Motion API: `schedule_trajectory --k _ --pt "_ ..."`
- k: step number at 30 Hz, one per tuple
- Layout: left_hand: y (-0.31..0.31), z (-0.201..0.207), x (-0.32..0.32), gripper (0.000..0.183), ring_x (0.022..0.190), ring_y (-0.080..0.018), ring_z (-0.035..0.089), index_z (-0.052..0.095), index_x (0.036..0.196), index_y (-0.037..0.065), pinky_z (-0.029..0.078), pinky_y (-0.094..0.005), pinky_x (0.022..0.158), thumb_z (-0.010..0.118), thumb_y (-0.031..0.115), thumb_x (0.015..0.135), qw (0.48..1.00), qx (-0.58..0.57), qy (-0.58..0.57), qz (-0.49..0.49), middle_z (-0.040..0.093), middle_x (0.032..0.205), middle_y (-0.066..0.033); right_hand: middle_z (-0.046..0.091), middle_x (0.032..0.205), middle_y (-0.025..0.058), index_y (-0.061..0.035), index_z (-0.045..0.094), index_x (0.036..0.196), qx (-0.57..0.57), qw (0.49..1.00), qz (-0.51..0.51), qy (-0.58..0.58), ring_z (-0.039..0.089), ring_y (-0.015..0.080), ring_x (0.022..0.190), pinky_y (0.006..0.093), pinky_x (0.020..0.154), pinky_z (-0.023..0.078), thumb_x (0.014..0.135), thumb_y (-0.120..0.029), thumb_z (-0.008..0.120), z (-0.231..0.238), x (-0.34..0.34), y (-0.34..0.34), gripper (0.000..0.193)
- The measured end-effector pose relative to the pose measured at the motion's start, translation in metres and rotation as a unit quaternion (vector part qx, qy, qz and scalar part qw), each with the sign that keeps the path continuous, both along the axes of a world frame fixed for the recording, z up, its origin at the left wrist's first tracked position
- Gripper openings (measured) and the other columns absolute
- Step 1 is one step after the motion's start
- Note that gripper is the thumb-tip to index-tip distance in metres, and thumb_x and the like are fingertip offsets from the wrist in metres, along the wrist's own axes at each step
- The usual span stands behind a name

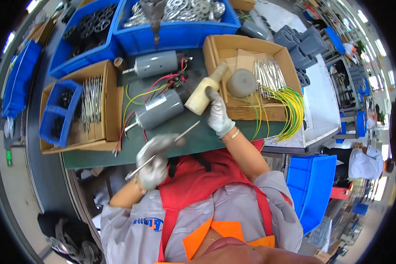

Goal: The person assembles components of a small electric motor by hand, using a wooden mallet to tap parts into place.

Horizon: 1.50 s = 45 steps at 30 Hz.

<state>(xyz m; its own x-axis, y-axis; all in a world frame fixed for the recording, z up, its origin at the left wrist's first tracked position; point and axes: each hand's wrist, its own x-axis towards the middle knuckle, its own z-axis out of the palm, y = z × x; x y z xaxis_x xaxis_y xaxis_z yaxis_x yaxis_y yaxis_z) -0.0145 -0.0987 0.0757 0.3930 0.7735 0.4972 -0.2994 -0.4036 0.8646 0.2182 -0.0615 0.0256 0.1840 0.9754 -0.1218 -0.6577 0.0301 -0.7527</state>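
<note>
Works at a green table top (92,159), with a wide blue bin (185,38) of shiny metal rings along the far side and a second blue bin (79,64) of black round parts to the left of that. Has a blue crate (314,193) off to the right, beside the table.

Faces a right cardboard box (259,113) with a row of slim silver pieces inside, and a left cardboard box (112,97) with more slim metal pieces next to a blue divided tray (56,111). Has two grey motors lying between the boxes, a nearer motor (160,110) and a farther motor (156,64), both with the shaft toward the left.

Wears pale gloves. Grasps a cream stepped cylinder (199,99) in the right hand (218,115), tilted, between the nearer motor and the right box, thumb laid against the side; cannot tell how the hidden fingers wrap around. Has a grey round block (241,83) just right of the cylinder.

Clenches the left hand (153,162), somewhat blurred, around a thin metal rod (188,130), aslant over the table's near edge, upper end near the cylinder but apart. Has yellow-green wires (290,110) spilling over the right box's near side.
</note>
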Motion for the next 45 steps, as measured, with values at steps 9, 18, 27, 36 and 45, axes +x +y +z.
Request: schedule_trajectory --k 9,18,27,36,45 --pt "0.068 -0.035 0.022 0.036 0.099 -0.0178 0.065 0.058 0.120 -0.003 0.045 -0.0341 0.098 0.043 0.026 0.105 0.987 -0.117 0.079 0.073 0.070 0.105 -0.0153 0.057 0.109 0.0015 -0.0042 0.049 0.127 0.006 0.993 0.012 -0.121 0.056 0.0119 0.101 0.0301 0.091 0.046 0.089 -0.038 0.070 0.020 -0.003 -0.037 0.055" --pt "0.099 -0.014 0.022 0.039 0.092 -0.0152 0.068 0.061 0.113 -0.003 0.053 -0.0293 0.082 0.045 0.031 0.104 0.965 -0.225 0.134 0.026 0.072 0.095 -0.0121 0.059 0.110 0.0066 -0.0028 0.044 0.130 -0.036 0.982 0.056 -0.178 0.061 0.0169 0.101 0.0350 0.092 0.051 0.089 -0.028 0.070 0.025 0.017 -0.055 0.055" --pt "0.096 -0.021 0.019 0.040 0.091 -0.0152 0.067 0.061 0.113 -0.003 0.052 -0.0291 0.085 0.046 0.033 0.104 0.970 -0.207 0.131 0.012 0.072 0.096 -0.0129 0.058 0.113 0.0110 0.0006 0.027 0.144 -0.118 0.922 0.125 -0.347 0.058 0.0149 0.099 0.0296 0.086 0.050 0.081 -0.013 0.076 0.077 0.044 -0.063 0.081" --pt "0.096 -0.028 0.017 0.039 0.092 -0.0158 0.067 0.061 0.114 -0.003 0.052 -0.0292 0.084 0.046 0.031 0.104 0.968 -0.229 0.099 0.000 0.072 0.095 -0.0127 0.059 0.118 0.0155 -0.0051 0.034 0.145 -0.043 0.756 0.168 -0.631 0.061 0.0245 0.103 0.0355 0.091 0.050 0.076 -0.020 0.077 0.159 0.038 -0.038 0.083" --pt "0.101 -0.017 0.026 0.031 0.084 -0.0291 0.069 0.066 0.106 -0.001 0.053 -0.0391 0.076 0.055 0.027 0.098 0.919 0.029 0.387 0.075 0.071 0.092 -0.0155 0.066 0.104 0.0132 -0.0190 0.043 0.139 0.236 0.465 0.149 -0.840 0.067 0.0307 0.089 0.0382 0.077 0.055 0.070 -0.016 0.076 0.255 -0.063 0.016 0.077"
